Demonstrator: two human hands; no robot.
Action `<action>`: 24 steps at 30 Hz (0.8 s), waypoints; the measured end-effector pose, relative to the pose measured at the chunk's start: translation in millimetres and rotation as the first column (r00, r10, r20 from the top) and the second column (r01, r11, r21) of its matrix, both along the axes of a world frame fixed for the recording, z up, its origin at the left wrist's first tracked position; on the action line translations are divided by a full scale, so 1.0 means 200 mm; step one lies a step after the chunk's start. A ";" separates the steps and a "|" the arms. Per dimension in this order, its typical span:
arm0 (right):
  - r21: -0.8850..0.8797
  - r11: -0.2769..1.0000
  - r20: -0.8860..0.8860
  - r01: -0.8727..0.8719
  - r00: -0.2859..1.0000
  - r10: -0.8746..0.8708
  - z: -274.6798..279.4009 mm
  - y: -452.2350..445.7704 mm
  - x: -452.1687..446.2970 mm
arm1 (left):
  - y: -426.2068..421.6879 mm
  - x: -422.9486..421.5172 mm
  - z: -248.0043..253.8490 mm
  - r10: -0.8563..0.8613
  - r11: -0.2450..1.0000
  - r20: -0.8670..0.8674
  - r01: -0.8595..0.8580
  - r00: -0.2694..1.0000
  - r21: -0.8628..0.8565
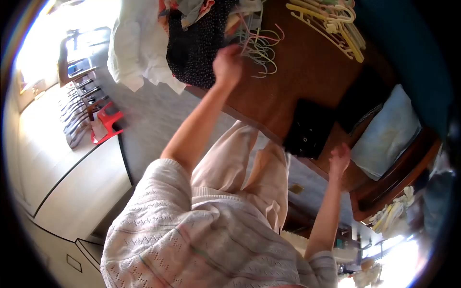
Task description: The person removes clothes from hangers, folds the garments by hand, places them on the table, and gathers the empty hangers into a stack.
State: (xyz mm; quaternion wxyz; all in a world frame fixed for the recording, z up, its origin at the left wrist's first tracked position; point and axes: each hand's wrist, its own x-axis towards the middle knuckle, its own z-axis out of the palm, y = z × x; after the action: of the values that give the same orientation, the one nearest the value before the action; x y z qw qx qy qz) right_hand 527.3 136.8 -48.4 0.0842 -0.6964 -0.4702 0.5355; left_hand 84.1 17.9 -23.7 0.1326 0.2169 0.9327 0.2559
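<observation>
My left hand (227, 67) is at the right edge of a black dotted garment (194, 50), close to a loose bunch of pale green and pink hangers (259, 48). Its fingers are smeared by motion, so whether they grip the cloth or a hanger cannot be made out. My right hand (340, 157) is over the near edge of the brown surface, fingers loosely apart and nothing in them. Left of it is a folded black garment (307, 127) with a small light mark. A folded pale blue cloth (388, 132) is to its right.
Yellow and white hangers (331, 21) are piled at the far side of the brown surface (288, 81). White cloth (139, 48) hangs at the left, beyond which are a red stool (108, 122) and a row of hangers (77, 115). A wooden armrest (398, 168) borders the right side.
</observation>
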 end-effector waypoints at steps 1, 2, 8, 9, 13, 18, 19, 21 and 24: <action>-0.034 0.999 0.027 -0.038 0.999 0.039 0.04 -0.03 -0.03 | -0.06 -0.07 0.01 -0.066 0.993 -0.164 0.049 0.984 -0.103; -0.066 0.995 0.056 -0.073 0.996 0.076 0.07 -0.07 -0.06 | -0.07 -0.10 0.00 -0.121 0.977 -0.120 0.097 0.985 -0.191; -0.147 0.953 0.006 -0.264 0.964 0.267 0.34 -0.16 -0.41 | -0.02 -0.15 -0.04 -0.311 0.804 0.030 0.280 0.950 -0.525; -0.158 0.944 -0.010 -0.289 0.957 0.291 0.37 -0.16 -0.47 | -0.03 -0.17 -0.02 -0.325 0.808 0.060 0.310 0.944 -0.502; -0.136 0.918 -0.046 -0.372 0.928 0.369 0.56 -0.14 -0.72 | -0.10 -0.21 0.14 -0.346 0.897 0.020 0.337 0.938 -0.286; -0.003 0.905 -0.388 -0.426 0.835 0.391 0.95 -0.15 -1.23 | -0.19 -0.15 0.62 -0.261 0.928 0.215 0.183 0.941 0.326; 0.102 0.892 -0.483 -0.440 0.762 0.431 1.02 -0.15 -1.35 | -0.20 -0.07 0.73 -0.267 0.899 0.386 0.084 0.883 0.431; 0.261 0.846 -0.563 -0.466 0.638 0.525 1.16 -0.16 -1.56 | -0.19 0.13 0.93 -0.398 0.816 0.455 0.080 0.796 0.573; 0.314 0.862 -0.572 -0.399 0.645 0.507 1.34 -0.17 -1.67 | -0.15 0.31 1.10 -0.594 0.699 0.279 0.312 0.755 0.644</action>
State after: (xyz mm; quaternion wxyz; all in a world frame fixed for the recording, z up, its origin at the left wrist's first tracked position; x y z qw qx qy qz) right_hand 192.9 103.6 219.5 0.1566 -0.3230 -0.6133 0.7035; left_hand 146.8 -11.9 196.3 0.3438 0.4076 0.6678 0.5194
